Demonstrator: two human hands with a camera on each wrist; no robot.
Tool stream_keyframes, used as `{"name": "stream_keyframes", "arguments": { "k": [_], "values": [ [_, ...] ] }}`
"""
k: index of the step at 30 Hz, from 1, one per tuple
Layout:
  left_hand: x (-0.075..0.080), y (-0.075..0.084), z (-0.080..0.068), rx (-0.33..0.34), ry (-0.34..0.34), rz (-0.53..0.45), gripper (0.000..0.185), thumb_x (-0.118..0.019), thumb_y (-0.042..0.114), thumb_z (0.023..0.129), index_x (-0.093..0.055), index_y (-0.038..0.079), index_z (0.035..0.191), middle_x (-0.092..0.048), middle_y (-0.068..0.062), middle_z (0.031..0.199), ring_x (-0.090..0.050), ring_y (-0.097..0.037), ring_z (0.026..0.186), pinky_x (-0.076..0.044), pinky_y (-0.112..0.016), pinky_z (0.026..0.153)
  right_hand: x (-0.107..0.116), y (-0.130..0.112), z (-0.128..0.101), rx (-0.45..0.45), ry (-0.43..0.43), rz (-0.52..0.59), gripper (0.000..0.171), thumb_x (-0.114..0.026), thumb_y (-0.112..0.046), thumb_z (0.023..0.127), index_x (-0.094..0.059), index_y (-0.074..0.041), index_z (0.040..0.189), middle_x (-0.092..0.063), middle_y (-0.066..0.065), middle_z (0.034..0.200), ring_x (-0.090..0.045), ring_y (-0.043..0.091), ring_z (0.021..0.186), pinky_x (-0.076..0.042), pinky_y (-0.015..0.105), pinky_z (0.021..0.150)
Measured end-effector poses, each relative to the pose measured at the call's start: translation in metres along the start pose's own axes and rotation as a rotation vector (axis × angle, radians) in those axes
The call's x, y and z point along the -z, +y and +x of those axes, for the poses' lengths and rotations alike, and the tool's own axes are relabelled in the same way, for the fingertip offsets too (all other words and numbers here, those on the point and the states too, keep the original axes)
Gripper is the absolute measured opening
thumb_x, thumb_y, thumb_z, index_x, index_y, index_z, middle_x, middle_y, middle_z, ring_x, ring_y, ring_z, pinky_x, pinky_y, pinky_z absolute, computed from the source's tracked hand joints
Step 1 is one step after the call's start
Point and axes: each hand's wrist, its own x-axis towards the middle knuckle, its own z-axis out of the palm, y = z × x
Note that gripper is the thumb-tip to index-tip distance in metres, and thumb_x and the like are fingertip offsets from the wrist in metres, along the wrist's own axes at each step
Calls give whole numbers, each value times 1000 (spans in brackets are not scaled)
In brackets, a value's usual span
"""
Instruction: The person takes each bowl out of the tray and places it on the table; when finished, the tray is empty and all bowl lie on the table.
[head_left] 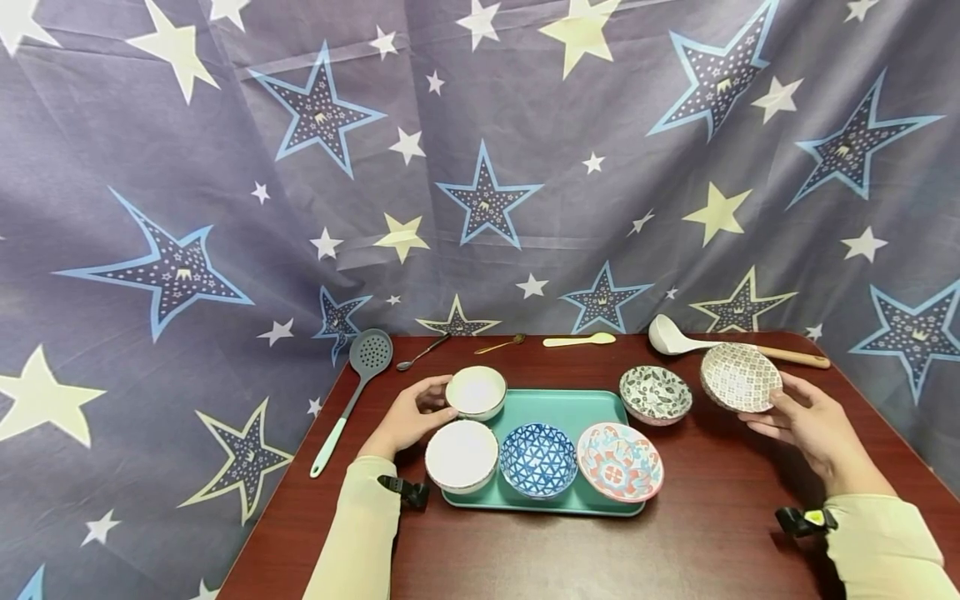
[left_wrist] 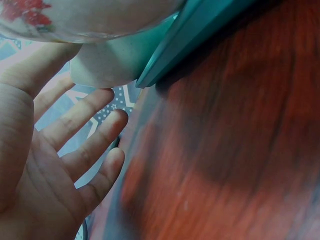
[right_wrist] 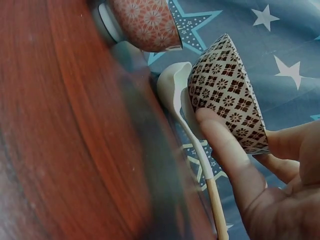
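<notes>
My right hand [head_left: 821,429] grips a small bowl [head_left: 741,377] with a brown flower-lattice pattern by its rim. In the right wrist view this patterned bowl [right_wrist: 227,100] is lifted off the table and tilted, with fingers and thumb on either side. My left hand [head_left: 412,418] is beside a cream bowl [head_left: 477,392] at the back left of the teal tray [head_left: 562,406]. Its fingers are spread and loose in the left wrist view; contact with the bowl is unclear. On the tray's front row sit a white bowl [head_left: 462,455], a blue triangle-patterned bowl [head_left: 537,460] and a pink-and-blue bowl [head_left: 619,462].
A leaf-patterned bowl [head_left: 656,394] stands right of the tray. Behind it lies a white ladle [head_left: 671,336] with a wooden handle. A grey slotted skimmer [head_left: 371,354] lies far left. Small spoons [head_left: 405,365], a gold fork [head_left: 517,339] and a pale-yellow utensil [head_left: 579,341] line the back edge.
</notes>
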Motion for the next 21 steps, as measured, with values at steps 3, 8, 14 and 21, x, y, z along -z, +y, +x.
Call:
{"name": "stream_keyframes", "arguments": {
  "k": [3,8,14,21],
  "values": [
    [0,-1,0,-1,3,3,61,-84,28,92,-60,26,148,-70,-3,124,-66,-23,110,-52,-46,95,3,1,0,-11,-3,-11,27,-45,0,111,-47,-13,134,-76,7,107,-78,34,83,-62,44,73],
    [0,-2,0,-3,2,2,61,-84,28,92,-60,27,148,-69,-2,125,-66,-22,110,-52,-46,96,6,2,-2,-66,0,-23,27,-46,-1,111,-45,-14,134,-76,6,105,-78,35,83,-62,44,73],
    [0,-2,0,-2,1,-8,61,-85,28,92,-60,27,147,-70,-1,125,-66,-23,110,-52,-46,96,9,4,-2,-134,30,-78,30,-47,-6,111,-42,-12,140,-77,6,103,-78,34,83,-62,43,74],
    [0,-1,1,-4,0,-16,60,-85,28,92,-60,28,147,-70,-2,125,-66,-23,110,-52,-46,96,10,5,-1,-215,54,-143,73,-47,-8,112,4,8,162,-76,2,102,-78,33,85,-62,43,76]
  ]
}}
